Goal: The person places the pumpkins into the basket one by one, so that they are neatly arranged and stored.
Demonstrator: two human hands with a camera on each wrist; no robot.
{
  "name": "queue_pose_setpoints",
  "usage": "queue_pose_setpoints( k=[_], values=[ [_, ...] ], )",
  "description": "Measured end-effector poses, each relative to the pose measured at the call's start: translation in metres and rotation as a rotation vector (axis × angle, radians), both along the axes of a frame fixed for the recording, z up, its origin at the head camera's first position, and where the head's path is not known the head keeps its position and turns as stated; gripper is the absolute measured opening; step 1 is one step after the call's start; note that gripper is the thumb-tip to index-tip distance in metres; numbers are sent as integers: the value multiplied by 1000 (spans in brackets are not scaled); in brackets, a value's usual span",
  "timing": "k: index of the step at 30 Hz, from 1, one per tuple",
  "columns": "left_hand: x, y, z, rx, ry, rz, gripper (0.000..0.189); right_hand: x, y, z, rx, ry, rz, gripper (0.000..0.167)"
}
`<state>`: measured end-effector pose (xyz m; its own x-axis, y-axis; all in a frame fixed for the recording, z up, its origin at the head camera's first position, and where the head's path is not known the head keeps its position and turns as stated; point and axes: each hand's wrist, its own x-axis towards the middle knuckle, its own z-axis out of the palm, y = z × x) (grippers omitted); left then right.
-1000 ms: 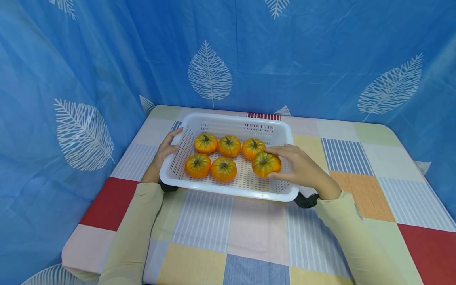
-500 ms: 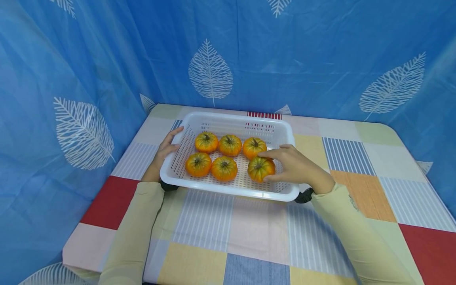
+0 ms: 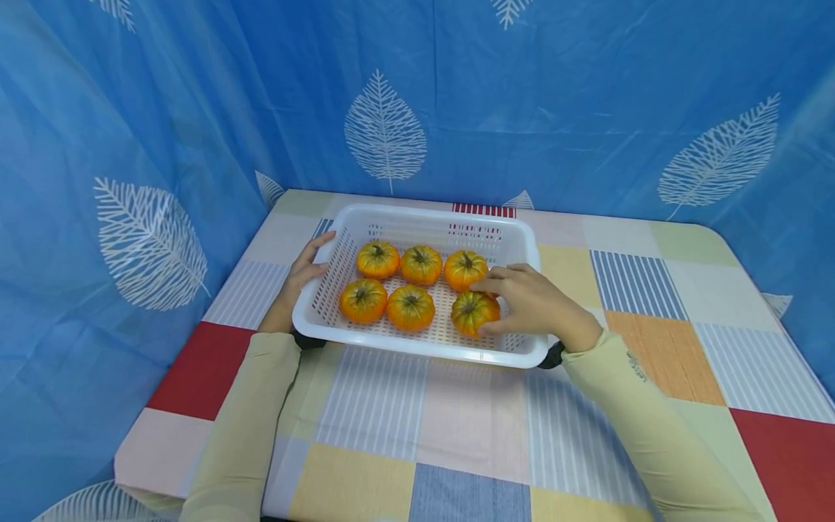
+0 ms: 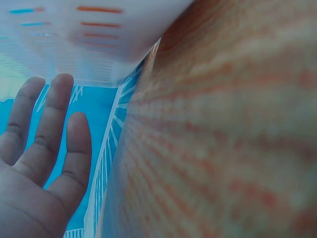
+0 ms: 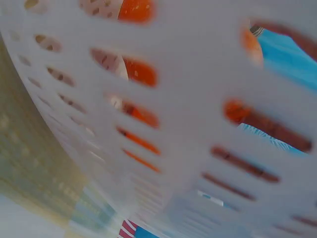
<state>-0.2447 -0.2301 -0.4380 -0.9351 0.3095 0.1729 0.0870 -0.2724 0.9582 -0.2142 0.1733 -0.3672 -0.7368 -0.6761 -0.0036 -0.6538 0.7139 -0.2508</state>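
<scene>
A white plastic basket (image 3: 417,349) with slotted walls holds several small orange-and-green pumpkins. Three pumpkins make up the back row, and two stand at the front left. At the front right, my right hand (image 3: 531,304) grips another pumpkin (image 3: 471,316), fingers behind it and thumb in front. In the right wrist view, the slotted basket wall (image 5: 188,74) covers most of that hand and pumpkin. My left hand (image 3: 298,281) rests against the basket's left side, fingers extended. Its fingers (image 4: 54,99) show straight and spread beside the basket wall (image 4: 94,54) in the left wrist view.
A patchwork-patterned cloth (image 3: 472,442) covers the table under the basket. Behind and to the left hangs a blue curtain (image 3: 554,109) with white leaf prints.
My right hand has moved left and slightly nearer, bringing the gripped pumpkin down into the front row's right end. The left hand and basket have stayed put.
</scene>
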Motion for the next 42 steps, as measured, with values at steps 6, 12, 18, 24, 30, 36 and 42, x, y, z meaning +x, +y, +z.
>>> queue_pose_setpoints(
  k=[6,12,18,24,30,36,42],
  values=[
    [0,-1,0,-12,0,14,67,0,-3,-3,39,20,21,64],
    [1,-4,-2,-35,22,4,66,-1,-6,-3,61,18,35,64],
    [2,-5,-2,-33,27,4,66,-2,-8,-4,100,26,26,68],
    [0,-5,-3,-21,24,5,65,-2,-7,-5,73,26,15,77],
    [-2,-4,-4,-14,27,0,66,-3,-1,-10,-83,-30,-54,70],
    [-3,-2,-5,-1,7,5,66,-1,9,-16,-375,-46,-73,50],
    [-3,-4,-6,-21,17,-7,67,-1,18,-25,-590,59,-28,46]
  ],
)
